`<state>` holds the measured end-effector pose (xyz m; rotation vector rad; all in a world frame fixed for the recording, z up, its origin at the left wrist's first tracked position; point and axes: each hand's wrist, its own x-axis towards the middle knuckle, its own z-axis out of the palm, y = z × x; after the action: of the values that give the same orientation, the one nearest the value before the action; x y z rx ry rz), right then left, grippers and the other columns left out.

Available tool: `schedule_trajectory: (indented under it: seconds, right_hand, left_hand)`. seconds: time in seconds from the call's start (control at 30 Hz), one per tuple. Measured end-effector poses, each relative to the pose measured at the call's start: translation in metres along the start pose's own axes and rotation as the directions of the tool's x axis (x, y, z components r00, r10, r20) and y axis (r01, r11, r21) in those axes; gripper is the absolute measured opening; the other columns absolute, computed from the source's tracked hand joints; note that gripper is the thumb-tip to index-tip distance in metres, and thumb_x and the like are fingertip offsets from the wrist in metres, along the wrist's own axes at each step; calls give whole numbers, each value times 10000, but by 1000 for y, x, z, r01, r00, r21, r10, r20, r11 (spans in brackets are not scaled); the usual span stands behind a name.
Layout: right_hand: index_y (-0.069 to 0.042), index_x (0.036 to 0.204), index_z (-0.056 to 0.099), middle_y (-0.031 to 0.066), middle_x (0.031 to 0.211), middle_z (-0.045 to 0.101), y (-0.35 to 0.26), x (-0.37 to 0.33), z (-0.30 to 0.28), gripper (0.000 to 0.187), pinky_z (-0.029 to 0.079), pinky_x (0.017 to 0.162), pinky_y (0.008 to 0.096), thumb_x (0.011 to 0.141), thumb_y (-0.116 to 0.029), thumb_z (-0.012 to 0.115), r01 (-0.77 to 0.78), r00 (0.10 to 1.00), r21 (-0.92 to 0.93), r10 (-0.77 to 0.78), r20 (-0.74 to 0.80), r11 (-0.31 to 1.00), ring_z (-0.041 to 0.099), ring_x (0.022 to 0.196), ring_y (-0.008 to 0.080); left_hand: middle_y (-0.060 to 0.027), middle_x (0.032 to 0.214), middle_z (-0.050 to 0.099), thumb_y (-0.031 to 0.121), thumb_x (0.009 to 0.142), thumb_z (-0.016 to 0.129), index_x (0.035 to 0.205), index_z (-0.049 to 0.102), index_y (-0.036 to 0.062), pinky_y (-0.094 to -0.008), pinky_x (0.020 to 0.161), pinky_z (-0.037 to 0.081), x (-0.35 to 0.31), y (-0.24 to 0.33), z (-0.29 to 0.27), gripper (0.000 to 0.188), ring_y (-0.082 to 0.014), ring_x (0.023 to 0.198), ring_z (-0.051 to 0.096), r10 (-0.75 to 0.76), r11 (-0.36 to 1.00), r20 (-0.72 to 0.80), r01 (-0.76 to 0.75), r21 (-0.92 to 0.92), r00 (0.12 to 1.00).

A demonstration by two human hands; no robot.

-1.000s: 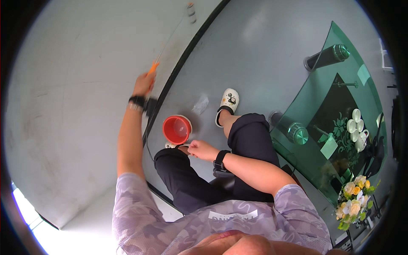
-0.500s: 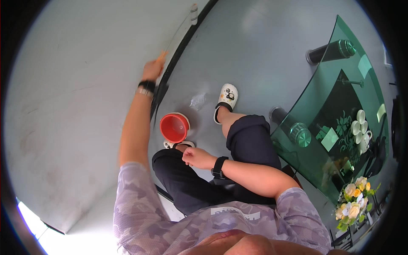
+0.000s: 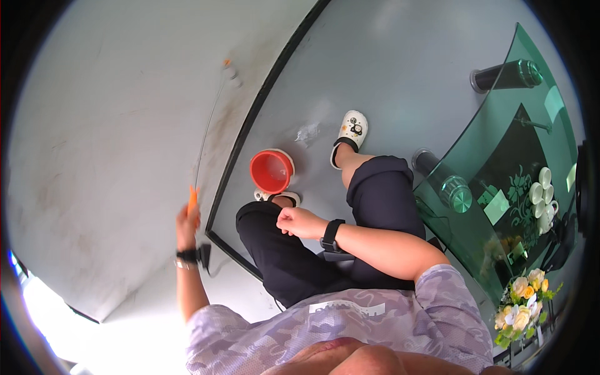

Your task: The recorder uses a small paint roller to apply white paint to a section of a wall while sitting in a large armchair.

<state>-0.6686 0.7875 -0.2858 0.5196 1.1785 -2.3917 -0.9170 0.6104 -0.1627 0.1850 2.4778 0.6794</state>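
My left hand (image 3: 187, 226) is wrapped round the orange handle (image 3: 193, 199) of a small paint roller. A long thin metal rod runs up from the handle to a small whitish roller head (image 3: 232, 76) with an orange tip, slightly blurred, at the pale wall (image 3: 125, 156). Grey-brown smudges mark the wall near the head. My right hand (image 3: 300, 223) is curled into a fist over my thigh, with nothing seen in it. On the floor by my left foot stands a red bucket (image 3: 253, 167); a light patch shows inside it.
Black skirting (image 3: 261, 87) edges the wall along the grey floor. Crumpled clear plastic (image 3: 307, 134) lies beyond the bucket. At right, a green glass table (image 3: 465, 125) bears white cups (image 3: 537, 192) and a white pot (image 3: 545, 222). Flowers (image 3: 521, 303) stand at the lower right.
My left hand has drawn back toward me and to the left with the paint roller. The roller head has moved from beside the skirting further left across the wall. My right hand stays curled.
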Motion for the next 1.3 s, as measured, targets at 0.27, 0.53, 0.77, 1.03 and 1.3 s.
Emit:
schedule_trajectory:
  seconds: [0.27,0.53,0.77,1.03,1.3]
  right_hand:
    - [-14,890,552,43,767,592,10,0,-3,187,457,637,253,861,-199,541,61,998,-22,-62,-31,998,551,680,118]
    - [-5,786,575,56,699,618,12,9,-4,212,453,574,292,788,-217,556,112,980,-80,-124,-159,990,580,628,151]
    - [-14,838,557,47,725,603,19,13,-10,193,453,600,265,815,-206,552,73,980,-121,-93,-174,990,557,638,129]
    - [-21,876,543,33,745,585,10,5,-11,181,439,605,242,839,-198,547,40,994,-34,-43,-96,999,531,658,103]
    - [-18,867,541,36,758,587,7,6,-18,187,441,605,246,842,-203,542,72,986,-54,-79,-145,996,531,653,106]
  left_hand:
    - [72,602,428,271,880,559,856,564,50,-185,431,266,-11,3,61,223,-18,493,357,73,988,-24,-76,-137,997]
    - [35,618,489,262,862,555,879,601,19,-193,430,292,132,160,163,248,-38,485,410,320,911,144,-263,-318,936]
    - [38,586,476,265,860,572,798,578,50,-196,410,289,111,184,137,224,-40,445,398,350,861,140,-259,-437,926]
    - [49,578,460,272,867,569,792,560,62,-186,397,265,68,113,121,223,-25,441,373,257,901,62,-216,-376,964]
    - [28,573,470,288,867,553,762,561,45,-212,405,288,120,233,152,265,-48,434,378,434,842,53,-384,-378,899]
